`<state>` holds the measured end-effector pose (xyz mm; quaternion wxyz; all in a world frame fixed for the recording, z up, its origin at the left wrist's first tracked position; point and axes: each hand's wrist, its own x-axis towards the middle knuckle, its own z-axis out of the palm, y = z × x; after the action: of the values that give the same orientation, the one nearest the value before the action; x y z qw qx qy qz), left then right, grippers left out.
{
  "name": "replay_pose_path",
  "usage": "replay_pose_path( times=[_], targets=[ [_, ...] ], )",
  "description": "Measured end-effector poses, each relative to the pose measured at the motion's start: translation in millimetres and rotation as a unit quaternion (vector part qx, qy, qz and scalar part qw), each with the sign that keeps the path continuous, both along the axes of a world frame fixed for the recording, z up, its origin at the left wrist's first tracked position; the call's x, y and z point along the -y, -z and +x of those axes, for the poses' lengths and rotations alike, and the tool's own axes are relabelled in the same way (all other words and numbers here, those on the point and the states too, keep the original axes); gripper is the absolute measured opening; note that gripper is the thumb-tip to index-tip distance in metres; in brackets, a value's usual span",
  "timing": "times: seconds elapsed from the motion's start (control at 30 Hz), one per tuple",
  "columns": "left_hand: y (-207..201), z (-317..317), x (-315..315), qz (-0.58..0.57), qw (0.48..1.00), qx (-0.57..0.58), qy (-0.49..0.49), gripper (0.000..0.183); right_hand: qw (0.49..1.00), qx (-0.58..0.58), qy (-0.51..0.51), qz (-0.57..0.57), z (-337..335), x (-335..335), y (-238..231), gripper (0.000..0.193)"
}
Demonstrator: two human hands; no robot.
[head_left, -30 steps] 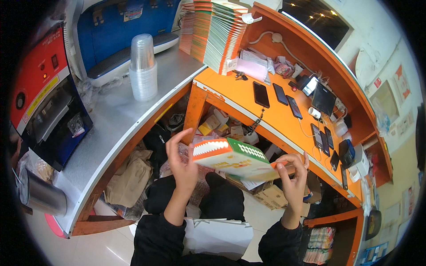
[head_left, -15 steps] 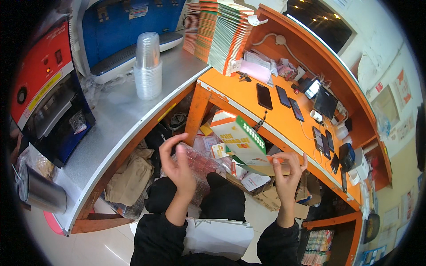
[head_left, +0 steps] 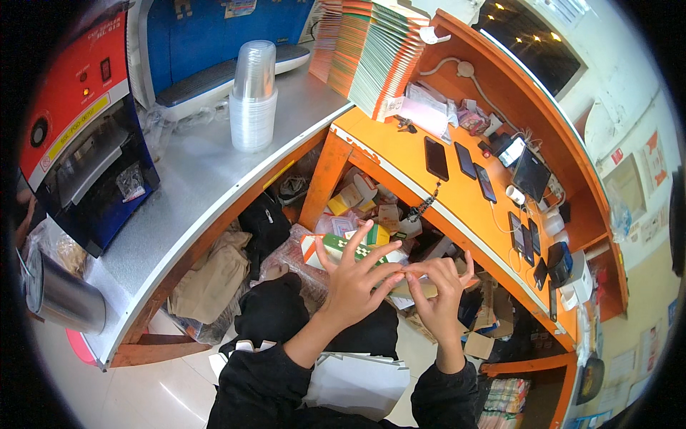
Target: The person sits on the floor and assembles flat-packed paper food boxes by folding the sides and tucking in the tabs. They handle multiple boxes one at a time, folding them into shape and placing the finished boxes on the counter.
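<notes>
A white, green and orange cardboard carton [head_left: 333,247] is partly hidden behind my hands, above my lap. My right hand [head_left: 441,292] pinches an orange edge of it between thumb and fingers. Close beside it, my left hand [head_left: 350,282] brings thumb and index finger together at the same edge; its other fingers are spread. The tips of both hands nearly touch. Across my lap lies a stack of flat white card [head_left: 357,382].
A tall stack of flat cartons [head_left: 375,57] stands at the back of the orange desk [head_left: 400,154], near several phones [head_left: 436,159]. On the metal counter [head_left: 193,186] are nested plastic cups [head_left: 254,100], a red sealing machine [head_left: 78,129] and a steel jug [head_left: 68,300]. Boxes and papers clutter the space below.
My left hand has moved right to the carton's edge beside my right hand. The carton has tipped down and to the left, now lying lower behind my hands. The view has shifted slightly.
</notes>
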<state>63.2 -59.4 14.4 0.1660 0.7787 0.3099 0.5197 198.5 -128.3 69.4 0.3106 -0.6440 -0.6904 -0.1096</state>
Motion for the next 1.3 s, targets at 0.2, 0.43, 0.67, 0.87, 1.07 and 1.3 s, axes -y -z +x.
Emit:
replay_pose_path(
  times=[0.2,0.43,0.67,0.87,1.07,1.3],
  targets=[
    [2.5,5.0,3.8,-0.007,0.999,0.017,-0.037,0.006,1.0,-0.009,0.013,0.007,-5.1,-1.3,1.9,0.014],
    [1.2,0.2,-0.1,-0.038,0.997,0.046,-0.043,0.006,0.999,-0.033,-0.002,-0.019,-7.0,1.9,-1.5,0.025],
    [0.1,-2.2,-3.1,-0.045,0.997,0.054,-0.031,0.004,0.998,-0.056,-0.027,-0.019,5.3,14.6,-10.2,0.014],
    [5.4,-3.2,-9.5,-0.08,0.993,0.015,0.087,0.008,0.992,0.041,-0.116,-0.004,5.6,15.6,-6.5,0.018],
    [9.3,-1.5,-6.5,-0.087,0.983,0.022,0.158,0.009,0.985,0.081,-0.149,0.017,8.0,16.6,5.2,0.021],
    [9.3,-0.5,-4.6,-0.053,0.987,0.005,0.151,0.007,0.989,0.091,-0.117,0.003,8.9,18.2,12.0,0.023]
  ],
)
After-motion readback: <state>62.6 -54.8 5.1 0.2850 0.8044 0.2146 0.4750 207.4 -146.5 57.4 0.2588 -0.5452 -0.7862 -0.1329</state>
